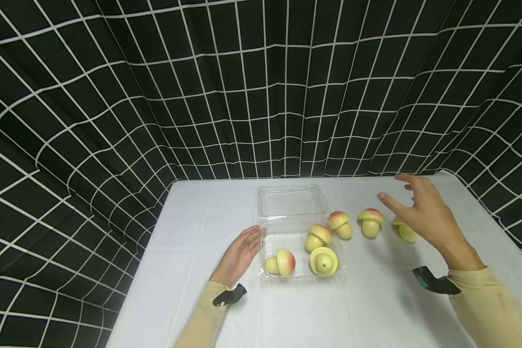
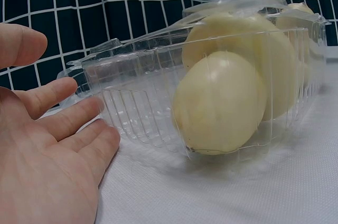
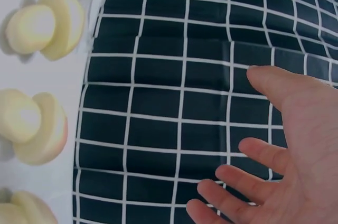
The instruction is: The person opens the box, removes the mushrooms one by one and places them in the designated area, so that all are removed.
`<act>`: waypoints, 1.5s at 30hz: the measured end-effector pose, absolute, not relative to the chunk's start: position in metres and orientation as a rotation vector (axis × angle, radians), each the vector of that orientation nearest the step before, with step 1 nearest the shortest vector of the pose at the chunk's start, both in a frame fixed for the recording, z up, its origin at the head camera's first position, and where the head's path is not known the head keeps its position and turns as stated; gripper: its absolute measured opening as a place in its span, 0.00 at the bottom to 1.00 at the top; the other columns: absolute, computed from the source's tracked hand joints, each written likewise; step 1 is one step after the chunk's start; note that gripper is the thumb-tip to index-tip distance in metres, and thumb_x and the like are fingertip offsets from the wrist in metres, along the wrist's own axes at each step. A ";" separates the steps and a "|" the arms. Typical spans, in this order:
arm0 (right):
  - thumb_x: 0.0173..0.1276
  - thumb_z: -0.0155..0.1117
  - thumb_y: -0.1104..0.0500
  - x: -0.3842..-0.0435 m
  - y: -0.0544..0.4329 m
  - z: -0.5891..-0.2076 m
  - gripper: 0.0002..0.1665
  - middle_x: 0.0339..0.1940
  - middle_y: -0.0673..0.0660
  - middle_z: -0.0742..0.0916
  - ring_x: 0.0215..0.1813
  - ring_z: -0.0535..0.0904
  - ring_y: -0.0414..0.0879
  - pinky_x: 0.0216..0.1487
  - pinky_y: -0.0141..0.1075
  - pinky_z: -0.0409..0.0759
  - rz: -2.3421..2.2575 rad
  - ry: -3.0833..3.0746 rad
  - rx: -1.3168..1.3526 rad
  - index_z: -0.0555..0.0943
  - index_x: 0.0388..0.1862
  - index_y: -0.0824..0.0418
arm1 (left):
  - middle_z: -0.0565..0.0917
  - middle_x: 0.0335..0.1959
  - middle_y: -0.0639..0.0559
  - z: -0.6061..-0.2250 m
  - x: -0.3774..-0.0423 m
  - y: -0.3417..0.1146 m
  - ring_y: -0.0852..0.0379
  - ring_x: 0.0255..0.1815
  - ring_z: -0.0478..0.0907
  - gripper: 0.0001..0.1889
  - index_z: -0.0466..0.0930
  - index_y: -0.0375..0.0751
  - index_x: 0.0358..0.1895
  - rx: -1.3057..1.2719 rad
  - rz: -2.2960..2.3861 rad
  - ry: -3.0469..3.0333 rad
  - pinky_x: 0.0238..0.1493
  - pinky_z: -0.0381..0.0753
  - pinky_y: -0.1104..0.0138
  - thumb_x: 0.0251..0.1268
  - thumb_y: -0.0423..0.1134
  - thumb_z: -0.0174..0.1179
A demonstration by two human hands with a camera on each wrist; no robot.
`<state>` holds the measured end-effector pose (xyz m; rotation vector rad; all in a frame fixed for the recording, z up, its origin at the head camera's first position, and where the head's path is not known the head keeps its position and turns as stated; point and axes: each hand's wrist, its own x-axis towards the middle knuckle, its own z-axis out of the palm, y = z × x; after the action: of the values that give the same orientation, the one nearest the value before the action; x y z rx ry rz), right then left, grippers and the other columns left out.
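Note:
A clear plastic clamshell box [image 1: 273, 237] lies open on the white table, its lid [image 1: 292, 200] folded back. Three toy mushrooms sit inside: one at the left [image 1: 285, 262], one stem-up at the front right [image 1: 324, 261], one behind it [image 1: 320, 234]. My left hand [image 1: 239, 253] is beside the box's left wall, fingers straight; in the left wrist view the fingertips [image 2: 108, 134] reach the clear wall. My right hand [image 1: 430, 212] hovers with fingers spread and nothing held, partly hiding a mushroom [image 1: 406, 233] below it. Another mushroom [image 1: 370, 222] lies to its left.
A further mushroom [image 1: 340, 224] lies close against the box's right edge. A black curtain with a white grid [image 1: 287, 96] surrounds the white-covered table [image 1: 191, 241] at the back and sides. Black straps [image 1: 437, 281] are on both wrists.

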<state>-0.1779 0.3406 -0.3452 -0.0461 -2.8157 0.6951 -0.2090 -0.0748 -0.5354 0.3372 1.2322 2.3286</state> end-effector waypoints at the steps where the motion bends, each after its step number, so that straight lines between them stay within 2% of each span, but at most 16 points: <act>1: 0.71 0.62 0.36 -0.177 0.339 -0.345 0.48 0.70 0.75 0.70 0.58 0.71 0.71 0.46 0.67 0.77 0.695 -2.816 -0.037 0.64 0.75 0.66 | 0.48 0.83 0.36 -0.536 -0.209 -0.075 0.44 0.85 0.44 0.29 0.42 0.31 0.80 0.338 2.329 1.231 0.87 0.47 0.59 0.87 0.45 0.28; 16: 0.70 0.65 0.37 -0.169 0.315 -0.336 0.45 0.71 0.71 0.72 0.56 0.74 0.68 0.47 0.64 0.78 0.722 -2.799 0.078 0.66 0.74 0.63 | 0.48 0.83 0.36 -0.534 -0.208 -0.075 0.44 0.85 0.44 0.29 0.41 0.31 0.80 0.343 2.330 1.230 0.87 0.47 0.59 0.87 0.45 0.28; 29: 0.69 0.65 0.38 -0.164 0.292 -0.338 0.43 0.70 0.68 0.75 0.58 0.75 0.66 0.49 0.64 0.79 0.773 -2.820 0.164 0.67 0.74 0.60 | 0.49 0.83 0.36 -0.535 -0.209 -0.076 0.44 0.85 0.46 0.29 0.43 0.31 0.79 0.338 2.339 1.228 0.86 0.49 0.59 0.87 0.45 0.28; 32: 0.70 0.66 0.40 -0.163 0.286 -0.341 0.41 0.69 0.67 0.77 0.60 0.75 0.65 0.52 0.64 0.79 0.811 -2.801 0.202 0.68 0.73 0.60 | 0.49 0.83 0.36 -0.535 -0.209 -0.076 0.44 0.85 0.45 0.29 0.42 0.31 0.80 0.330 2.341 1.222 0.86 0.49 0.60 0.87 0.45 0.28; 38: 0.69 0.69 0.44 -0.163 0.276 -0.346 0.38 0.67 0.67 0.78 0.69 0.70 0.64 0.64 0.64 0.71 0.900 -2.764 0.287 0.70 0.70 0.62 | 0.49 0.83 0.36 -0.536 -0.208 -0.075 0.45 0.85 0.44 0.29 0.43 0.32 0.80 0.322 2.345 1.202 0.87 0.47 0.59 0.87 0.45 0.28; 45: 0.68 0.68 0.39 -0.162 0.268 -0.350 0.41 0.67 0.64 0.79 0.68 0.72 0.62 0.63 0.62 0.73 0.845 -2.791 0.302 0.70 0.71 0.60 | 0.49 0.83 0.36 -0.536 -0.209 -0.075 0.44 0.85 0.44 0.29 0.43 0.31 0.79 0.327 2.341 1.202 0.86 0.48 0.59 0.87 0.45 0.28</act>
<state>-0.1618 0.2678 -0.3498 0.3022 -2.7913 0.8452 -0.2090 -0.0751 -0.5357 0.3272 1.2017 2.3407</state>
